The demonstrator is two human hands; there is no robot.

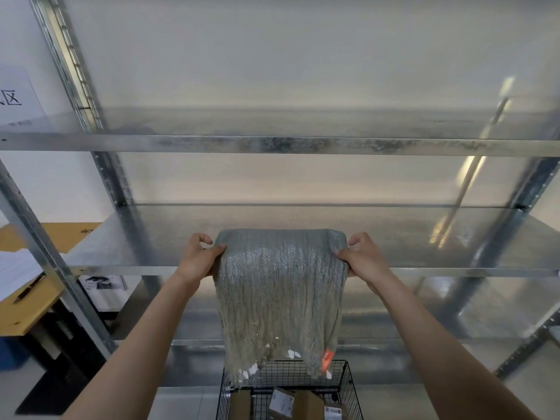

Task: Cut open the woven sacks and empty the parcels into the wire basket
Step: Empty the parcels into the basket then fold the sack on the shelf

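Observation:
I hold a grey-green woven sack [280,298] upside down at arm's length, its closed end up. My left hand [198,257] grips its upper left corner and my right hand [365,260] grips its upper right corner. The sack hangs limp, and its frayed open mouth, with white scraps and an orange tag [327,359], dangles just over the black wire basket [348,386]. Brown cardboard parcels [309,404] with white labels lie inside the basket.
A galvanised metal shelving rack [272,145] stands right behind the sack, with shelves at several heights. A wooden desk [33,307] with papers and a pen sits at the left. A blue object [12,353] rests on the floor under it.

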